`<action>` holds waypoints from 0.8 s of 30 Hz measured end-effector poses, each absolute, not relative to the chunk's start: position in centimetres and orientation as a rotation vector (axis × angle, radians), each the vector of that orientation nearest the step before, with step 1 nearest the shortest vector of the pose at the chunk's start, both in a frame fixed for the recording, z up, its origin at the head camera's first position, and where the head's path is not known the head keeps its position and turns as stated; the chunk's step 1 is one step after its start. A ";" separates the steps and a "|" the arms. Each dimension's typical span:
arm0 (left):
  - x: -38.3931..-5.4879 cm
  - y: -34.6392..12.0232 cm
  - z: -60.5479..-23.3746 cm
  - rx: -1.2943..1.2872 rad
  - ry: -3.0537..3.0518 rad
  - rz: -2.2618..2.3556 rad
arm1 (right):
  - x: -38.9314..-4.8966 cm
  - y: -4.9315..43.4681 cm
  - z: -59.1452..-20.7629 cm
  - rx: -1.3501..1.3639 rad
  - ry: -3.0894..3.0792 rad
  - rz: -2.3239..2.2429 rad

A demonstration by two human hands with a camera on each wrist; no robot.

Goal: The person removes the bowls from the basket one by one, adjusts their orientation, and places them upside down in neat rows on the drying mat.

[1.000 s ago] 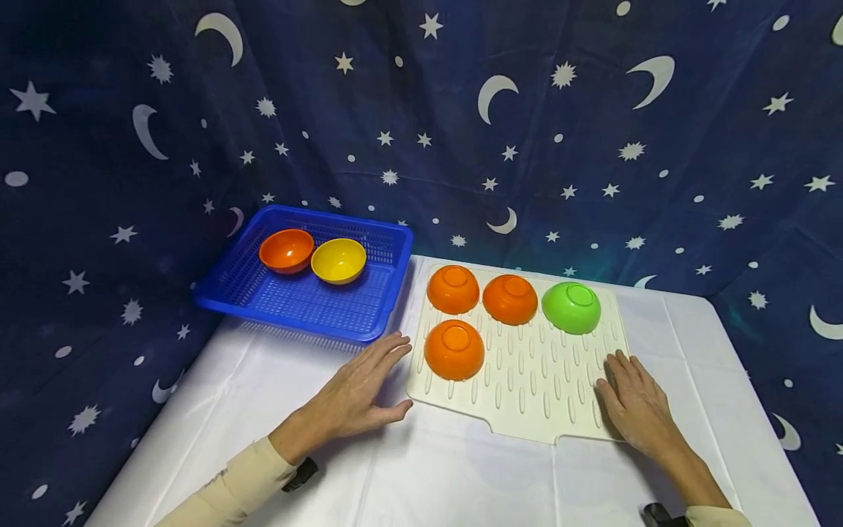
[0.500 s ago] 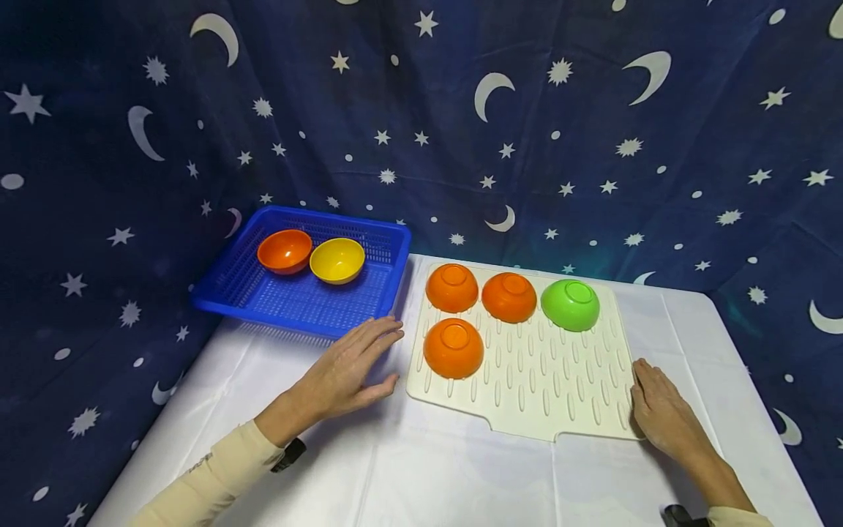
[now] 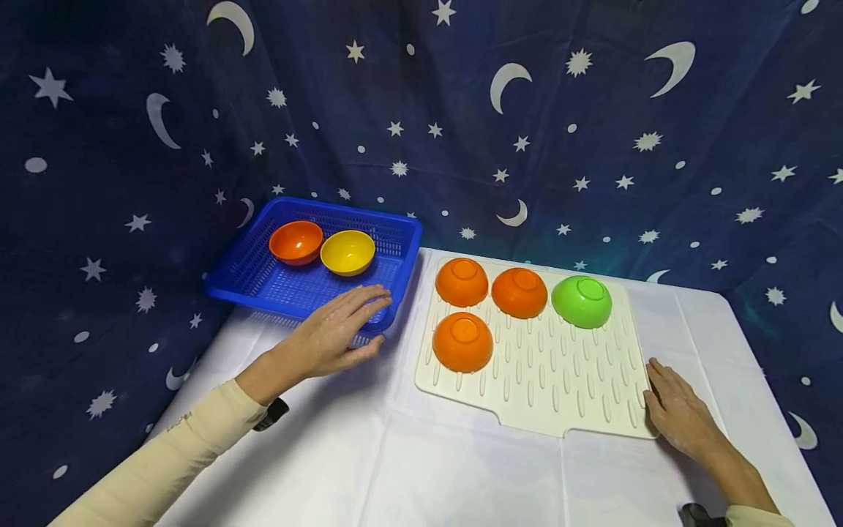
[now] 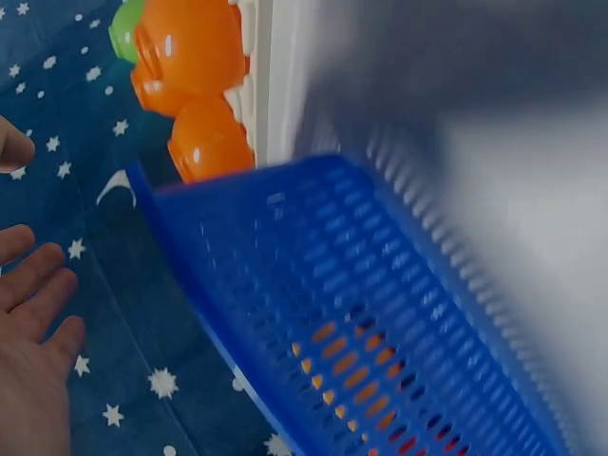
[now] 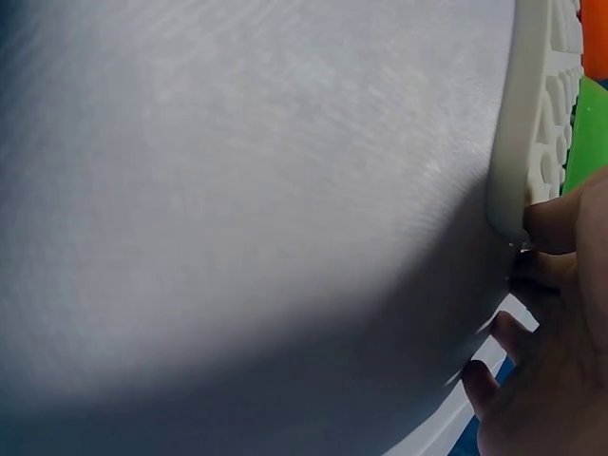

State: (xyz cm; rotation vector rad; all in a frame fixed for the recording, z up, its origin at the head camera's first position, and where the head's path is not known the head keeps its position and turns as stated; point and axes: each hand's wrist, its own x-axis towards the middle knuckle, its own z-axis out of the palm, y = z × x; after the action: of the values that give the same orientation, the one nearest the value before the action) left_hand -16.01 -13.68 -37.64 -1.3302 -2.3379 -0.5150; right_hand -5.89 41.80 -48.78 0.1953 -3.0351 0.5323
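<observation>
My left hand (image 3: 329, 335) hovers over the near right corner of a blue plastic basket (image 3: 406, 267), thumb apart from the loosely extended fingers and holding nothing. An orange bowl (image 3: 296, 244) and a yellow bowl (image 3: 347, 253) sit mouth up inside that basket. To its right lies a white ridged drying mat (image 3: 560, 380). Three orange bowls, one of them the nearest bowl (image 3: 462, 342), and a green bowl (image 3: 582, 301) stand upside down on the mat. At the mat's right edge rests my right hand (image 3: 685, 413); in the right wrist view its thumb (image 5: 556, 223) touches the mat's corner.
A white cloth (image 3: 461, 468) covers the table beneath everything. Behind and to the left hangs a dark blue curtain (image 3: 448, 197) printed with moons and stars, close to the basket's far side.
My left hand has moved left and away from the mat, up to the basket's corner. The right hand has slid right, off the mat's surface to its edge. The bowls stay in place.
</observation>
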 end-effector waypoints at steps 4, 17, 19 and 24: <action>-17.1 -14.6 -36.6 -1.259 -2.467 -0.500 | -6.0 41.8 -49.0 0.193 -3.029 0.479; -23.2 -16.9 -33.4 -0.948 -2.937 -0.542 | -6.3 41.5 -49.0 0.154 -3.057 0.408; -24.3 -17.2 -33.0 -0.901 -3.006 -0.533 | -6.3 41.5 -49.0 0.154 -3.058 0.412; -27.1 -18.0 -32.6 -0.761 -3.195 -0.480 | -6.2 41.2 -49.1 0.159 -3.056 0.459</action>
State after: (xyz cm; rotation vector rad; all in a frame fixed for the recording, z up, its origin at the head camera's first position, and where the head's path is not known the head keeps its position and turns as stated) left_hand -27.14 -18.01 -32.61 -0.7611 -3.1949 -0.4796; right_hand -6.15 41.19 -49.07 0.1589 -3.0556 0.4590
